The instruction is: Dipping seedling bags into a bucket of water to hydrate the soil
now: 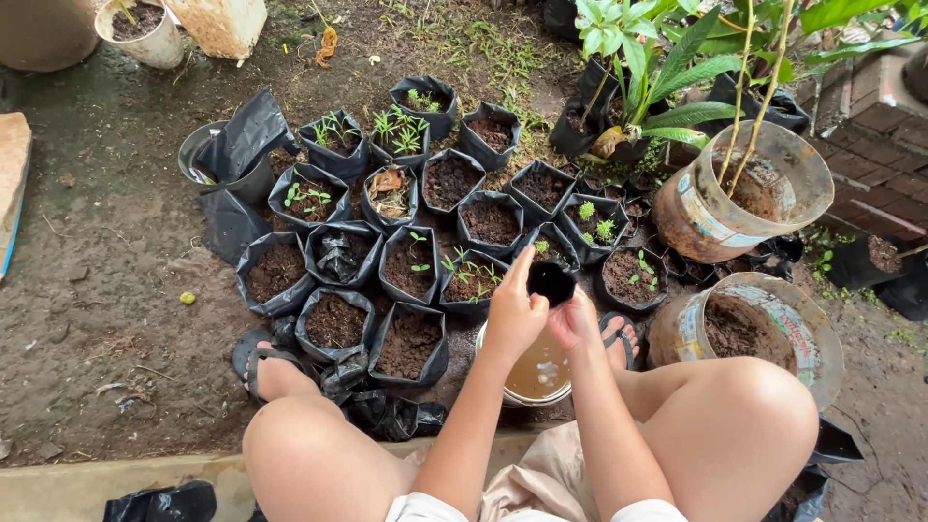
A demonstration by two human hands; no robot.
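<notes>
Your left hand and right hand both close on one small black nursery bag, held between them above the white bucket. The bag sits at your fingertips, its mouth facing up toward you; your left fingers reach up along its left edge. Filled soil bags stand on the ground just beyond. Your hands hide the bag's lower part, and its contents cannot be made out. Your forearms cover much of the bucket.
</notes>
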